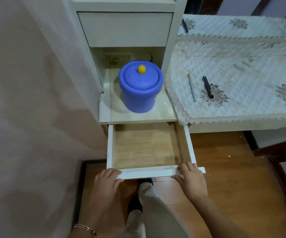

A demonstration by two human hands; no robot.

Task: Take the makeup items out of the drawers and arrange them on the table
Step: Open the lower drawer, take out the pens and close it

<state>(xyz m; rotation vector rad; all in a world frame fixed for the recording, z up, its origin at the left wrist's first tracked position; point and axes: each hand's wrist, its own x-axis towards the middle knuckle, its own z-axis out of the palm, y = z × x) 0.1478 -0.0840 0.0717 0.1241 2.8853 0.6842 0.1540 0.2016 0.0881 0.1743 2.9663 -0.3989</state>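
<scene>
A person's left hand (107,182), a bracelet (85,227) on its wrist, and right hand (190,179) grip the front edge of an open drawer (110,145) in a white dressing unit, fingers curled over the top of the panel at either end. The drawer's wooden floor shows nothing on it as far as the view reaches.

Above it, on the unit's open shelf (164,109), stands a blue tub (139,93) with a yellow knob (141,69) on its lid; its contents cannot be seen. Higher up, an upper drawer (125,28) sits closed.

To the right, three slim makeup items lie on the desk (242,62), which is covered by a quilted cloth (267,48): a silver stick (192,87) and a black tube (208,86) near each other towards the front, and a second black tube (184,25) well apart at the back by the unit.

The job appears partly done: this drawer looks cleared, while the closed upper drawer has probably yet to be checked, and the items on the desk may need tidier spacing.
</scene>
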